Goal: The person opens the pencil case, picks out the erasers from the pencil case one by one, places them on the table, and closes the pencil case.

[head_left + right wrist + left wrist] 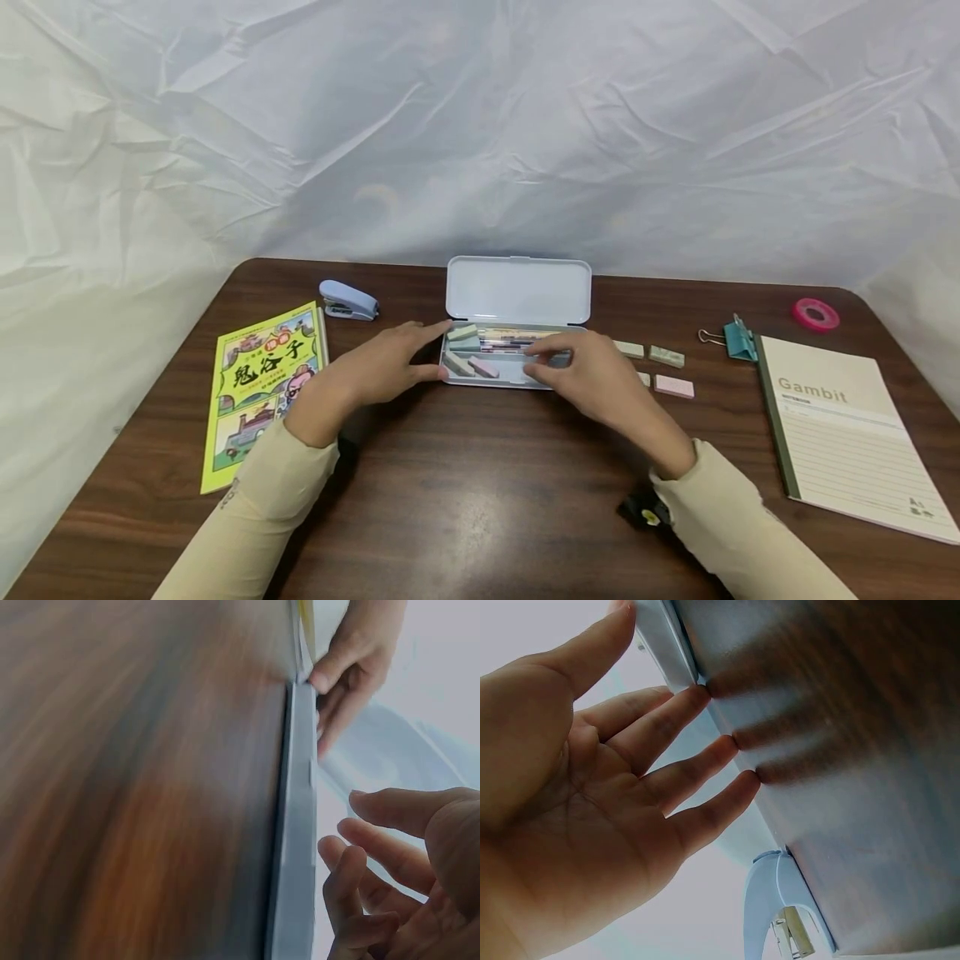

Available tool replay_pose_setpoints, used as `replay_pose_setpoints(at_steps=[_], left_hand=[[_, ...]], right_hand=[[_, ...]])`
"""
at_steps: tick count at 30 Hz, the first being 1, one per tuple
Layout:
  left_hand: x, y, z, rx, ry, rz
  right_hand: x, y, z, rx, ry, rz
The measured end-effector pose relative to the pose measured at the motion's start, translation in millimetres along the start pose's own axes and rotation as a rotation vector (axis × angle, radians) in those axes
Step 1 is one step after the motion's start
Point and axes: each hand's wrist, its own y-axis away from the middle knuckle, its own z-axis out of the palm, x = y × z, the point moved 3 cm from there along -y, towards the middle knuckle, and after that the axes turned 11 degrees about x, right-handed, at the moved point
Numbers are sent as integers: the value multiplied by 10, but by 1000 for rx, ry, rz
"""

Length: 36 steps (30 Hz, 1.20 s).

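A white pencil case lies at the back middle of the table with its lid raised. My left hand holds its thumb and straight fingers at the case's left end; the left wrist view shows fingertips down at the table. Over the case's right part hovers my right hand, fingers loosely bent, nothing visible between them in the right wrist view. Inside the case are a green eraser, a pale eraser, a pink eraser and several thin pens. The right hand hides the case's right end.
Right of the case lie several erasers, among them a speckled one and a pink one. Further right are a teal binder clip, pink tape roll and notebook. A stapler and yellow book lie left.
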Motion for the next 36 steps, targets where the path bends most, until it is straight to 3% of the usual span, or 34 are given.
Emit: replay_pose_setpoints(at_steps=[7,13,21,30,36], left_hand=[[-29,-31,15,11,-8,37],[35,-22,-5,-6,-5,17],[22,-22,-3,14,-13,26],[8,10,-18,19,-14,32],[11,0,-13,24,-17,38]], right_hand=[[-180,-88,210,-28,4,-31],[-280,-149,319,-46,22,-52],[-68,-318,579,-28,74,-52],[-99,-302,621,-3,73,-89],[-221,-201,418,2,15,-87]])
